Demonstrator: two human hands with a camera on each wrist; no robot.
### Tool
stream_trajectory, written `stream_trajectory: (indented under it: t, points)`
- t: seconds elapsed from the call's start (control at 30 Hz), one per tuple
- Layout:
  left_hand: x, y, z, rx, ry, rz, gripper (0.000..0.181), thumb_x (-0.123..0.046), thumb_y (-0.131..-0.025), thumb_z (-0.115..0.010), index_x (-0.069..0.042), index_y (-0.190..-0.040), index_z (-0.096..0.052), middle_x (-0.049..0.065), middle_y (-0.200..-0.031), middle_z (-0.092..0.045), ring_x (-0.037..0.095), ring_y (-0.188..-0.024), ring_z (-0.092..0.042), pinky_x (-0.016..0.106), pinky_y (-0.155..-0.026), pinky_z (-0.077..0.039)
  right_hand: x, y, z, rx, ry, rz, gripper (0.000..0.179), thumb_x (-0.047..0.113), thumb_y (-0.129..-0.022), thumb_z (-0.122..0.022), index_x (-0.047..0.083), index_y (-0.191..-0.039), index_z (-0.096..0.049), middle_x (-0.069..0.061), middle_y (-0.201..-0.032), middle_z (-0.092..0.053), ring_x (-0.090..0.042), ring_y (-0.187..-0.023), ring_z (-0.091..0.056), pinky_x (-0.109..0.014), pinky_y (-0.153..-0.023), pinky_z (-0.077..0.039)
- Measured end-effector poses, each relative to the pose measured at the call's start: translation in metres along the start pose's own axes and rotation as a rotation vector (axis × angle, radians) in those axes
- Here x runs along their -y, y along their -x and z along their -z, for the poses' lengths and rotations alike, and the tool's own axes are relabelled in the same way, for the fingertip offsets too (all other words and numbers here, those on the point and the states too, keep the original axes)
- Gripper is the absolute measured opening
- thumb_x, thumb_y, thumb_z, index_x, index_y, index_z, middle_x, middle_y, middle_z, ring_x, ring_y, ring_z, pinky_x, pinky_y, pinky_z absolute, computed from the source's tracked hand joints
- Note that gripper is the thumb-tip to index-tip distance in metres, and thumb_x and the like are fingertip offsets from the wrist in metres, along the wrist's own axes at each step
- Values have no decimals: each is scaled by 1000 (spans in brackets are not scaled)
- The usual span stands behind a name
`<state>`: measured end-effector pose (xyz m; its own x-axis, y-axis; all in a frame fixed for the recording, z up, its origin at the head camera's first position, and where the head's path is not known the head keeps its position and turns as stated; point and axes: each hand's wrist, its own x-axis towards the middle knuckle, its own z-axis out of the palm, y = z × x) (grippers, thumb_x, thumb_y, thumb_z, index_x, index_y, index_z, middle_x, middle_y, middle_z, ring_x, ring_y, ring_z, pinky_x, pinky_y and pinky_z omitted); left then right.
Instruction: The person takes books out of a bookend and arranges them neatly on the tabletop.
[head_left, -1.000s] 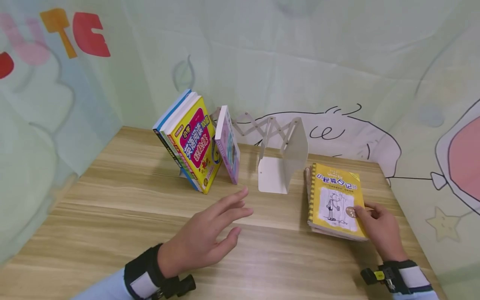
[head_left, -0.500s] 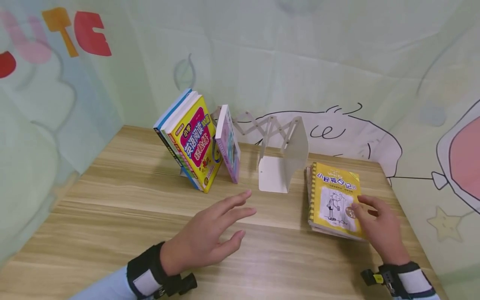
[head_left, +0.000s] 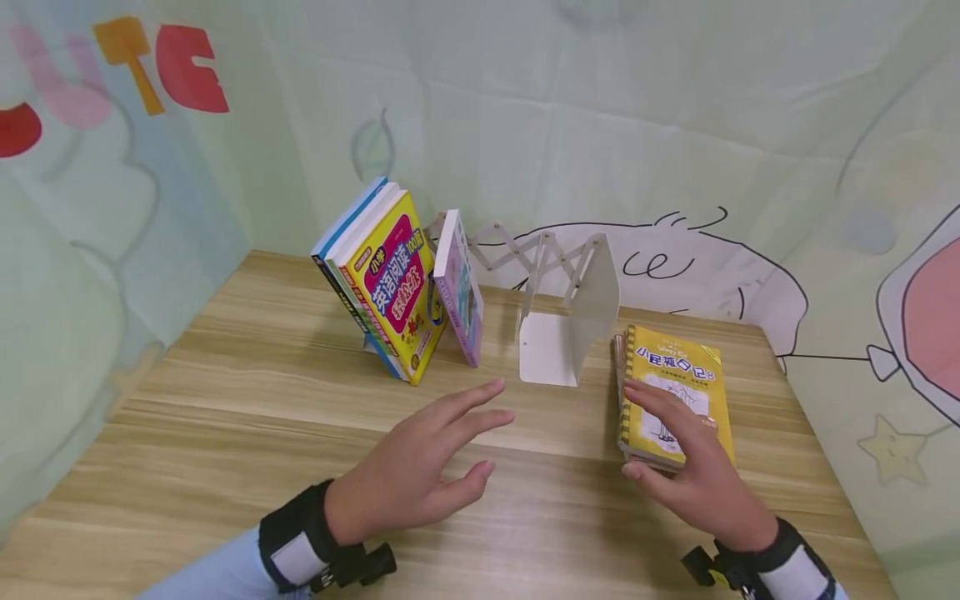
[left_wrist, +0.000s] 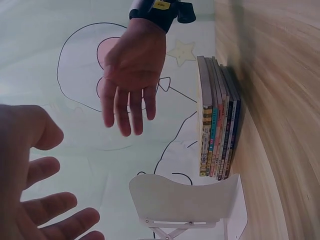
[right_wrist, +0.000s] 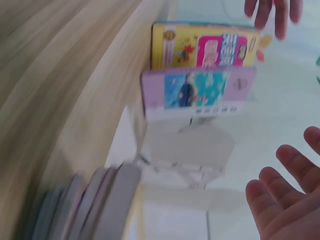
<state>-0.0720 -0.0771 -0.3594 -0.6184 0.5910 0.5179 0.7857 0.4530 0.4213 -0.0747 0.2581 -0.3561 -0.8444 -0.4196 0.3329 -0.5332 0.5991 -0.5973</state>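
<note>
My left hand [head_left: 420, 467] hovers over the front middle of the table with its fingers spread, holding nothing. My right hand [head_left: 708, 479] is also relaxed and holds nothing; in the head view it overlaps the lower part of a yellow comic book [head_left: 675, 350]. That book tops a stack lying flat, whose several spines [left_wrist: 217, 135] show in the left wrist view. Left of the stack stands a white expandable bookend [head_left: 596, 304]. Toward its left end, a yellow workbook [head_left: 397, 287] and other books lean together, with a purple book [head_left: 459, 292] tilted beside them.
The wooden table [head_left: 247, 400] meets a printed cloth backdrop [head_left: 660, 142] at the back and both sides. A scissor-like metal lattice [head_left: 495, 250] joins the bookend's parts behind the books. Bare white base plate shows between the purple book and the bookend's right panel.
My right hand has let go of the yellow comic book's right edge and moved left, fingers opening over its lower part. The books stay put; my left hand has hardly shifted.
</note>
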Motion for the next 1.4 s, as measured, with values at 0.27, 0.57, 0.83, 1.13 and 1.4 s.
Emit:
stream_trajectory:
  t: [0.27, 0.57, 0.83, 1.13, 1.4]
  points:
    - [-1, -1, -1, -8, 7, -4, 51, -31, -84, -62, -23, -133, -49, -5, -147, -35, 11, -130, -39, 34, -102, -41, 38, -17, -15, 25, -55, 228, 81, 23, -73, -80, 3, -139, -39, -14, -144, -38, -25, -133, -35, -17, -109, -23]
    - [-2, -2, -3, -6, 13, -9, 51, -33, -84, -62, -20, -132, -51, -5, -147, -34, 11, -131, -38, 35, -102, -41, 36, -12, -36, 95, 66, 256, 91, 42, -72, -77, 12, -146, -31, -6, -149, -31, -22, -134, -34, -19, -109, -26]
    - [0, 0, -4, -1, 22, 9, 51, -33, -85, -62, -21, -133, -51, -5, -148, -34, 11, -131, -38, 35, -102, -41, 36, -13, -40, 91, 69, 272, 89, 39, -73, -77, 11, -145, -32, -7, -149, -32, -23, -134, -34, -20, -110, -25]
    - [11, -17, 6, -14, -47, 0, 50, -36, -85, -60, -19, -132, -51, 1, -145, -39, 17, -131, -38, 39, -105, -37, 32, -10, -40, 108, 92, 204, 87, 41, -75, -76, 17, -145, -31, -2, -148, -33, -20, -134, -35, -21, -108, -28]
    - [41, -65, 33, -130, -221, 46, 46, -34, -86, -56, -14, -127, -56, 10, -141, -43, 25, -130, -39, 45, -106, -34, 27, -9, -44, 73, 68, 228, 85, 39, -75, -76, 16, -144, -33, -3, -148, -34, -23, -134, -34, -18, -110, -22]
